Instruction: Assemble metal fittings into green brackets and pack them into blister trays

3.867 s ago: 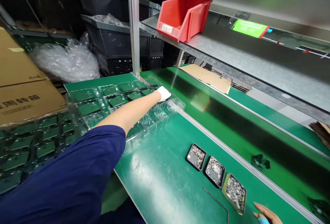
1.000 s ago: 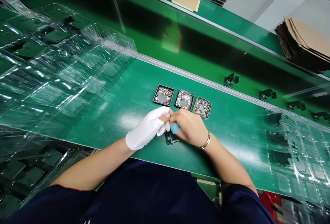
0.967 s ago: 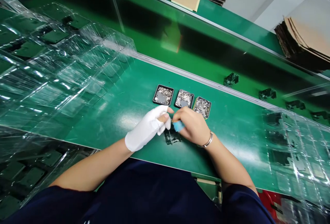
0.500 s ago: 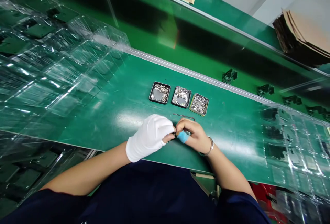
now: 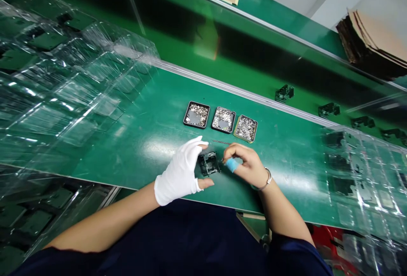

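Note:
A small black plastic housing (image 5: 209, 164) with a frame-like top sits on the green table in front of me. My left hand (image 5: 184, 168), in a white glove with bare thumb tip, is open beside it, thumb and fingers spread around its left side. To the right of the housing, my right hand (image 5: 244, 161) has its fingertips pinched together; blue tape wraps one digit. Whatever it pinches is too small to make out. A thin dark L-shaped rod (image 5: 220, 142) lies just beyond, its right end hidden behind my right hand.
Three small trays of shiny metal parts stand beyond my hands: a left one (image 5: 185, 120), a middle one (image 5: 223, 131) and a right one (image 5: 235, 133). Clear plastic trays (image 5: 73, 89) are stacked at left, more (image 5: 362, 174) at right. Several black housings (image 5: 284, 93) line the back ledge.
My left hand has opened and drawn back left, uncovering the black housing on the table. My right hand has shifted right, away from it, fingers still pinched.

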Demonstrator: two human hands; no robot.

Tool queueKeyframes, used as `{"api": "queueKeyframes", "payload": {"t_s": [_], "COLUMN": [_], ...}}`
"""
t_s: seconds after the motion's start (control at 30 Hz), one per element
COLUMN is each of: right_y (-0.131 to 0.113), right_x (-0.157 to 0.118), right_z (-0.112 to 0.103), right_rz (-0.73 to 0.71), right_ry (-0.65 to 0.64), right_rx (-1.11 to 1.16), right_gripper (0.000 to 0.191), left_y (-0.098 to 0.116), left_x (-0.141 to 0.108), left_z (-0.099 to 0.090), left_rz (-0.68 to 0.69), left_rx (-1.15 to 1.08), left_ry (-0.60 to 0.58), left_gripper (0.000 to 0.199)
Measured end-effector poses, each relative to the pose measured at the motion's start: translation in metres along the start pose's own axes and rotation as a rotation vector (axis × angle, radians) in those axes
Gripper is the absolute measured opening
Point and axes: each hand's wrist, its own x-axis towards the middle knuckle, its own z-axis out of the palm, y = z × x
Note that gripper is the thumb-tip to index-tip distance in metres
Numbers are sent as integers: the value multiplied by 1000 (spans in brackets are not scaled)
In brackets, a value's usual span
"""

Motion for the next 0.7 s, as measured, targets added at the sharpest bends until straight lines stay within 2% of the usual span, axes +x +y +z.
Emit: {"api": "queueKeyframes", "payload": {"t_s": [0.03, 0.13, 0.23, 0.3, 0.33, 0.47, 0.57, 0.7], "right_y": [3, 13, 18, 19, 19, 16, 13, 11], "right_x": [0, 2, 2, 3, 3, 4, 4, 3], "right_z": [-1, 2, 10, 14, 15, 20, 25, 31], "right_rz": [27, 53, 22, 15, 9, -66, -148, -230], "right_ry": [44, 72, 59, 84, 104, 183, 216, 230], "right_rx": [-18, -49, -61, -54, -50, -121, -198, -250], "right_gripper": [8, 7, 6, 6, 7, 6, 5, 7], "left_y": [-2, -9, -15, -18, -18, -12, -4, 5], "left_x": [-1, -1, 2, 5, 6, 6, 5, 4], "left_z": [3, 7, 5, 4, 4, 4, 2, 1], "left_rz": [-45, -100, -109, -125, -138, -168, -130, -63], "left_rx": [-7, -66, -122, -113, -102, -171, -243, -211], "left_ry": [-51, -200, -262, -261, -254, -210, -156, -110], "left_gripper": [71, 58, 73, 82, 80, 56, 57, 56]}}
